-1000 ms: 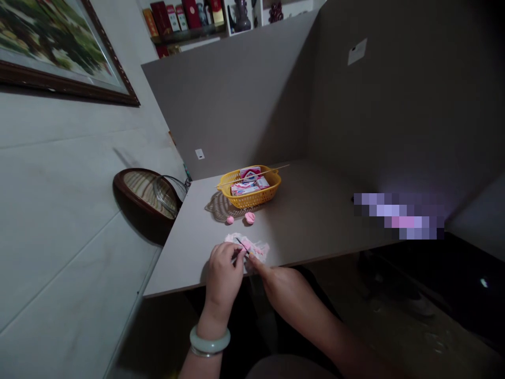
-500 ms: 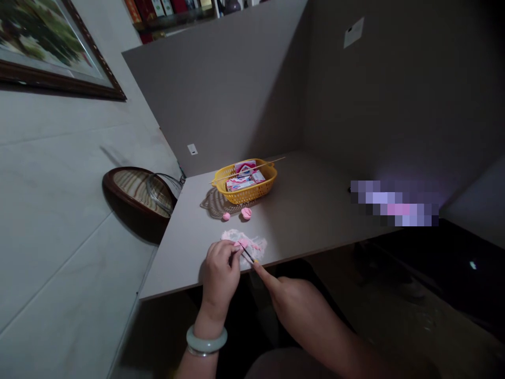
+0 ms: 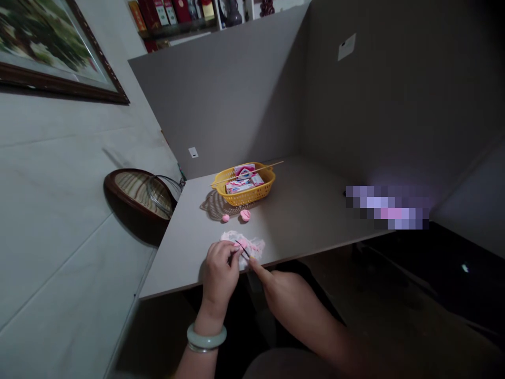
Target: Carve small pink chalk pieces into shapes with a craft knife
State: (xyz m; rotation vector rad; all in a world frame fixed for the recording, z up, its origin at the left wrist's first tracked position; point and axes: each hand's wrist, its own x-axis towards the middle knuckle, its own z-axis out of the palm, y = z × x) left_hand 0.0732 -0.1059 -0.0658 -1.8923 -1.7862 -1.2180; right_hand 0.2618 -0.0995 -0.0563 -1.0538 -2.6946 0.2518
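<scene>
**Reading the counter [image 3: 294,210] and the room from my remote feed**

On my screen, the left grip [image 3: 219,268] is curled closed at the counter's near edge, with a jade bangle [image 3: 206,337] on the wrist below it. The right grip [image 3: 286,300] comes in from the lower right with its index finger [image 3: 256,267] stretched out and the other fingers folded. Between them, a thin dark tool [image 3: 242,249] lies over a crumpled pink-and-white wad [image 3: 246,246], which rests on the counter. Both grips are at the tool, but I cannot tell which one has hold of it.

Farther along the counter, two small pink lumps [image 3: 245,215] sit just in front of a woven mat [image 3: 215,206]. A yellow plastic basket [image 3: 271,180] stands on that mat, holding printed boxes [image 3: 240,186] with a long wooden skewer [image 3: 248,173] laid across its top. At the right, a pixelated patch [image 3: 389,208] hides whatever lies there.

Gray partition panels [image 3: 221,105] rise behind the counter, with a white wall outlet [image 3: 193,152] low on one and a paper label [image 3: 346,47] on another. To the left, a round wood-framed tray [image 3: 134,192] and a glass lid [image 3: 161,196] stand against the pale wall [image 3: 71,158], beneath a framed painting [image 3: 55,47]. A shelf [image 3: 173,29] of boxes and vases shows above the panels.
</scene>
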